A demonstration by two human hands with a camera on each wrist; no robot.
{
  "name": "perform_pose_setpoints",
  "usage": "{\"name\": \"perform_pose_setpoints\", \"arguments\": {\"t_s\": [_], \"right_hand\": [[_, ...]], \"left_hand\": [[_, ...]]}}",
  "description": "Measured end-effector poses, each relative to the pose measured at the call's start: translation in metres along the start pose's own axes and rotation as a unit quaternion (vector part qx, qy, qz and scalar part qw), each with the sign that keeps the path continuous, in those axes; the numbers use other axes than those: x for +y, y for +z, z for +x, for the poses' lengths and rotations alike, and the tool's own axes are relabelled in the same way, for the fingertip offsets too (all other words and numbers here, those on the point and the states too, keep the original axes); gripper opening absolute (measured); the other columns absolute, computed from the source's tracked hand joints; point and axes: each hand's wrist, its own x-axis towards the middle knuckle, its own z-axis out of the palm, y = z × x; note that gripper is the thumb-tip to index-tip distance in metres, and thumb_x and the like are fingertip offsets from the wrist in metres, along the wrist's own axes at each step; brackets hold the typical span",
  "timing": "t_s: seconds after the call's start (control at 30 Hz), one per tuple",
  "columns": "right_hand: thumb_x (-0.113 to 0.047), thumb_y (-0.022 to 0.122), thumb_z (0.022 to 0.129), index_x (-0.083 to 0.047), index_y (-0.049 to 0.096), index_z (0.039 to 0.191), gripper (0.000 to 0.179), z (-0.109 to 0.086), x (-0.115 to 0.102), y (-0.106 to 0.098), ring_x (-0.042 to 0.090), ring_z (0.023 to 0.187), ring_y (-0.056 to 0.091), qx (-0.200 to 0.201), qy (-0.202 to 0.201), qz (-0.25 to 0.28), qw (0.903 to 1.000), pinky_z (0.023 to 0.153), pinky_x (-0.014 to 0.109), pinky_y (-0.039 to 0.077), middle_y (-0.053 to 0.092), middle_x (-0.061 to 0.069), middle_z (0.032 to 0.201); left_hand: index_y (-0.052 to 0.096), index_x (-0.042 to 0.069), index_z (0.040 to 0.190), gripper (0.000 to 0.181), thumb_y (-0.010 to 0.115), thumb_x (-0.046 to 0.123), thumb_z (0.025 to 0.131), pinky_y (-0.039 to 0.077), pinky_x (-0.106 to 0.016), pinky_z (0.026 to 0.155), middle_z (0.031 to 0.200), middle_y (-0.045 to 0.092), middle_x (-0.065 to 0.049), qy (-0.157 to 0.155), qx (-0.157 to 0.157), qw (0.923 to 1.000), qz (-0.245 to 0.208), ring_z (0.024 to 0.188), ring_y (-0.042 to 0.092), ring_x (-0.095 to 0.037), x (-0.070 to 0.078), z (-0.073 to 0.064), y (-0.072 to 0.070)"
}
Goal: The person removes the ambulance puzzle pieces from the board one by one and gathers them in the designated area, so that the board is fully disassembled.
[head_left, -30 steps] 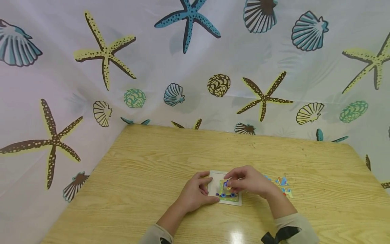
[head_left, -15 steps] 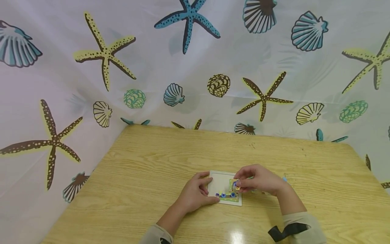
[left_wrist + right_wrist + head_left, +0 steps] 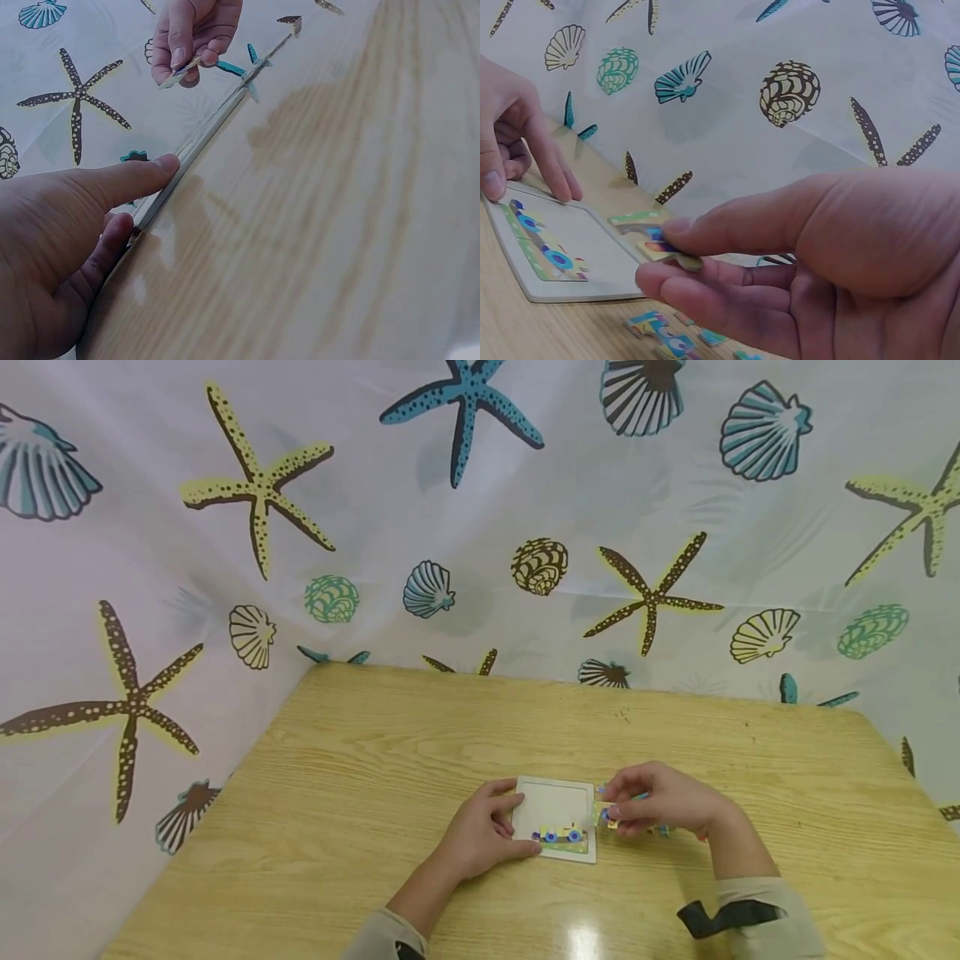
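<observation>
My left hand (image 3: 480, 837) holds a small white puzzle tray (image 3: 552, 803) at its left side, the thumb on the near edge and the fingers by the left rim. A strip of fitted jigsaw pieces (image 3: 544, 247), printed with a yellow vehicle and blue wheels on green, lies along the tray's near right part. Just past the tray's right edge, my right hand (image 3: 667, 797) pinches a jigsaw piece (image 3: 646, 238) between thumb and fingers. The piece is raised and tilted, with green, yellow and blue print; the thumb hides part of it.
Several loose jigsaw pieces (image 3: 660, 331) lie on the wooden table (image 3: 405, 727) to the right of the tray, partly hidden under my right hand. A white curtain (image 3: 480, 527) with starfish and shells hangs behind the table and along its sides.
My right hand has moved right, carrying the jigsaw piece from over the tray to beyond its right edge. More of the fitted strip now shows. The left hand stays on the tray.
</observation>
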Motion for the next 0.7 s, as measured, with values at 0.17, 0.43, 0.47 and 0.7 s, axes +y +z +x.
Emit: {"name": "perform_pose_setpoints", "arguments": {"t_s": [0.17, 0.43, 0.47, 0.7], "right_hand": [[-0.011, 0.068, 0.095, 0.009, 0.062, 0.114, 0.028, -0.0043, 0.0038, -0.0057, 0.02, 0.079, 0.073, -0.009, 0.014, -0.006, 0.9998, 0.073, 0.036, 0.062, 0.071, 0.012, 0.097], [-0.012, 0.069, 0.094, 0.007, 0.064, 0.107, 0.024, -0.008, 0.0039, -0.0095, 0.017, 0.075, 0.072, -0.022, 0.031, -0.028, 0.9989, 0.068, 0.032, 0.062, 0.072, 0.01, 0.091], [-0.012, 0.069, 0.094, 0.007, 0.064, 0.106, 0.023, -0.0082, 0.0042, -0.0094, 0.017, 0.074, 0.071, -0.022, 0.033, -0.032, 0.9987, 0.068, 0.032, 0.061, 0.072, 0.01, 0.09], [-0.01, 0.073, 0.09, 0.005, 0.066, 0.099, 0.019, -0.0091, 0.0072, -0.0035, 0.015, 0.07, 0.069, -0.026, 0.057, -0.045, 0.997, 0.064, 0.029, 0.06, 0.071, 0.006, 0.081]], "left_hand": [[0.06, -0.001, 0.135, 0.076, 0.091, 0.027, 0.072, 0.051, -0.017, 0.072, 0.151, 0.045, -0.009, 0.001, 0.002, 1.0, 0.002, 0.078, 0.055, -0.006, 0.0011, -0.0002, 0.0006], [0.06, -0.002, 0.135, 0.076, 0.092, 0.026, 0.071, 0.051, -0.017, 0.071, 0.151, 0.045, -0.01, -0.001, 0.008, 1.0, -0.002, 0.078, 0.055, -0.006, 0.0025, -0.0005, 0.0008], [0.06, -0.002, 0.134, 0.076, 0.092, 0.026, 0.071, 0.051, -0.017, 0.071, 0.151, 0.045, -0.01, -0.001, 0.008, 1.0, -0.001, 0.078, 0.055, -0.006, 0.0028, -0.0005, 0.0008], [0.06, -0.003, 0.134, 0.077, 0.092, 0.026, 0.071, 0.051, -0.016, 0.07, 0.151, 0.046, -0.011, 0.001, 0.008, 1.0, 0.0, 0.077, 0.055, -0.006, 0.0022, 0.0002, 0.0021]]}}
